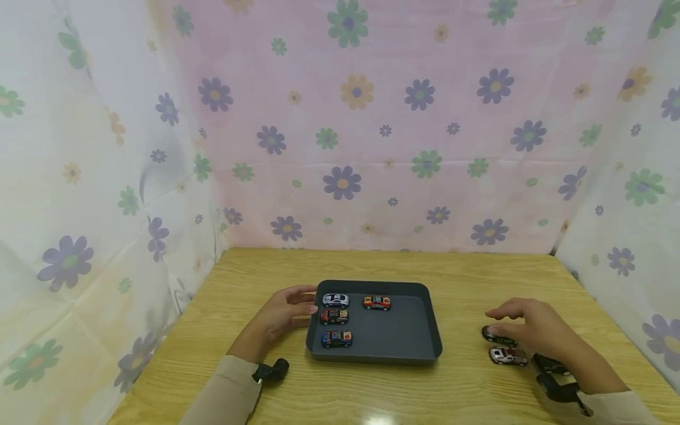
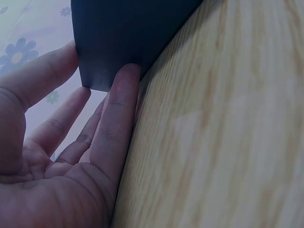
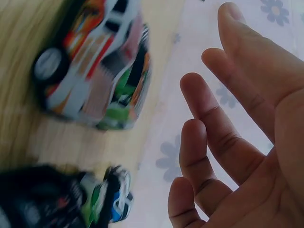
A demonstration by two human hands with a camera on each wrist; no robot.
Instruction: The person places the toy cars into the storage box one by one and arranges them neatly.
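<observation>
Here, four cars (image 1: 337, 339) in one tray (image 1: 395, 333), at least three outside, both hands (image 1: 287, 310) (image 1: 538, 329) spread.

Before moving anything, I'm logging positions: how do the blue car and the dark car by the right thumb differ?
The blue car is in the tray, the dark car on the table. The blue car is uncovered; the right hand partly hides the dark car. Both are toy cars.

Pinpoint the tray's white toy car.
In the head view, the white toy car sits in the gray tray at its far left corner, just beyond the red-and-black car.
</observation>
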